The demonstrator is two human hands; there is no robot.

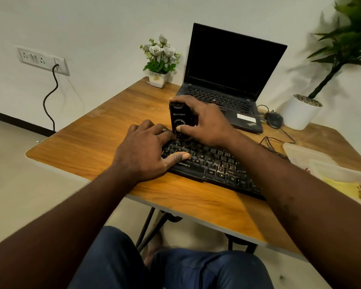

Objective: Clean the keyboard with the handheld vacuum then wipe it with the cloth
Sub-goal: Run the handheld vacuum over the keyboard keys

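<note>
A black keyboard lies slantwise across the wooden table. A small black handheld vacuum stands upright on the keyboard's far left keys. My right hand grips the vacuum from above and the right, with the thumb on its front. My left hand rests flat on the keyboard's left end, fingers beside the vacuum's base and thumb on the front keys. A yellow cloth lies in a clear plastic container at the right edge.
An open black laptop stands behind the keyboard, with a black mouse and cables to its right. A small flower pot sits at the table's back corner. A clear plastic container and a large potted plant are at the right.
</note>
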